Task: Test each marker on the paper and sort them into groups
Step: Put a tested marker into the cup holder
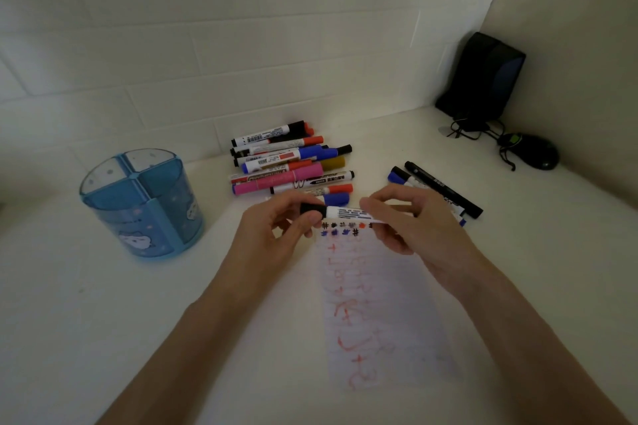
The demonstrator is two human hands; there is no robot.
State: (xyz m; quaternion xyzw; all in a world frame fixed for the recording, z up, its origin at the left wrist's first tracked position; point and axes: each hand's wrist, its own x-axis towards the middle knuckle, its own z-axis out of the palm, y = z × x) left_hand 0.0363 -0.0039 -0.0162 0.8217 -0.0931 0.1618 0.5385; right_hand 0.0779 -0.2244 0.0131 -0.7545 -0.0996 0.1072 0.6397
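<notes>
Your left hand [272, 231] pinches the black cap [311, 209] of a marker [347, 213]. Your right hand [411, 221] grips its white barrel, above the scribbled paper [379, 304].

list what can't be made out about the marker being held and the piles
Head view:
- held marker: its far end is hidden inside the right hand; the label print is too small.
- cap: its joint is covered by the left hand.
- right group of markers: partly behind the right hand, count unclear.
</notes>
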